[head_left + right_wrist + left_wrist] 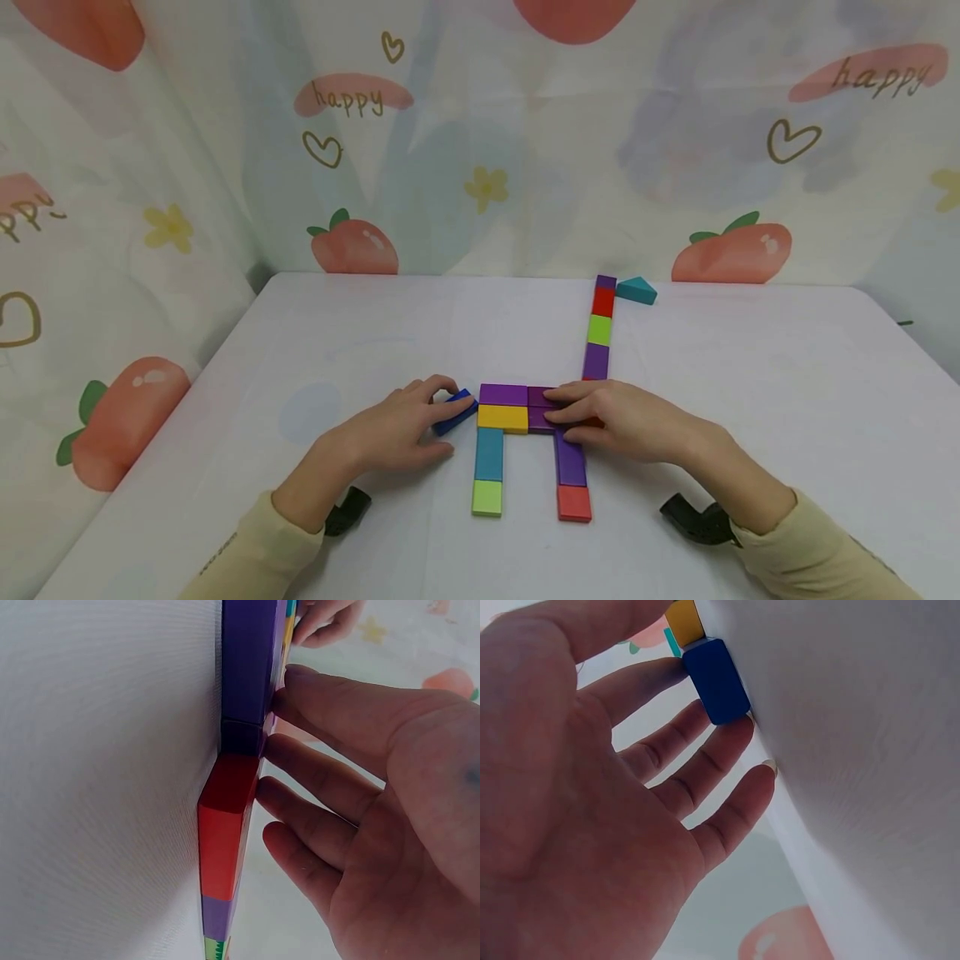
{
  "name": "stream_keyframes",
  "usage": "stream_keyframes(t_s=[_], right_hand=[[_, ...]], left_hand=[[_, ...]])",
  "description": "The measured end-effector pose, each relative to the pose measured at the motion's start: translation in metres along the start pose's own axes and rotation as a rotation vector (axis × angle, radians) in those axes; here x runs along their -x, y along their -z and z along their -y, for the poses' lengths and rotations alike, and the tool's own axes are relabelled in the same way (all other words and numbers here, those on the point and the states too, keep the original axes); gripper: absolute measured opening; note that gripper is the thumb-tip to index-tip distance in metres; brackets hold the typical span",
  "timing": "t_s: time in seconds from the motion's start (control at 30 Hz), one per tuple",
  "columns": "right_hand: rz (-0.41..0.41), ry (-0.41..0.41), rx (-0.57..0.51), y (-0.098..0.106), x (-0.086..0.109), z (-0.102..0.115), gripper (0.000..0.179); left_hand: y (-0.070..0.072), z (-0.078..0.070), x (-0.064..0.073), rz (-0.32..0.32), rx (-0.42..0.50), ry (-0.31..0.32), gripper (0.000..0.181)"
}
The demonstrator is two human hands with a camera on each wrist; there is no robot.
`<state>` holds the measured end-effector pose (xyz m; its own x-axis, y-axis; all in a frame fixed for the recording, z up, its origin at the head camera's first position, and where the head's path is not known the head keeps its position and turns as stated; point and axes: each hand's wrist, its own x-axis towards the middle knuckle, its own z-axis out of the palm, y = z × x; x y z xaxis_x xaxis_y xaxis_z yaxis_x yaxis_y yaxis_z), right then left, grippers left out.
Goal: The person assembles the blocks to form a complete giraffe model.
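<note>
My left hand (397, 429) touches a dark blue block (455, 414), which lies slanted beside the left end of a flat figure made of coloured blocks. In the left wrist view, fingertips meet the blue block (717, 681) on its side and end, while the thumb stays apart from it. My right hand (637, 425) rests its fingertips on the dark purple blocks (538, 408) at the figure's middle. A purple block (503, 394) and a yellow block (502, 418) form the left part. In the right wrist view, a red block (223, 851) lies beside the right fingers, partly covered in the head view.
Two legs of blocks, ending in a light green block (487, 498) and a red block (574, 503), point toward me. A column with a green block (599, 330) runs away to the back, where a teal triangular block (637, 291) lies beside its end. White cloth covers the table (360, 325).
</note>
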<state>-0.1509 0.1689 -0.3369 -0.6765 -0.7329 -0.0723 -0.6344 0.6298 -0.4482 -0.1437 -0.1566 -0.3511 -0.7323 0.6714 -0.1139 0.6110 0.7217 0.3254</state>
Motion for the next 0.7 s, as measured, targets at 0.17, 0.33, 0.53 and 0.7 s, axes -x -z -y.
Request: stream_keyframes(t_s=[0.17, 0.33, 0.53, 0.7], right_hand=[[-0.003, -0.001, 0.002, 0.000, -0.001, 0.002, 0.034], [-0.008, 0.006, 0.005, 0.000, -0.006, 0.004, 0.033], [-0.021, 0.001, 0.000, 0.001, -0.009, 0.003, 0.034], [-0.075, 0.004, -0.017, 0.008, -0.007, 0.002, 0.037]], left_hand=[[0.000, 0.002, 0.002, 0.006, 0.006, 0.023, 0.060], [0.002, 0.004, 0.006, 0.001, 0.028, 0.055, 0.063], [0.000, 0.006, 0.010, -0.027, 0.031, 0.044, 0.065], [0.000, 0.009, 0.015, -0.076, 0.040, 0.018, 0.068]])
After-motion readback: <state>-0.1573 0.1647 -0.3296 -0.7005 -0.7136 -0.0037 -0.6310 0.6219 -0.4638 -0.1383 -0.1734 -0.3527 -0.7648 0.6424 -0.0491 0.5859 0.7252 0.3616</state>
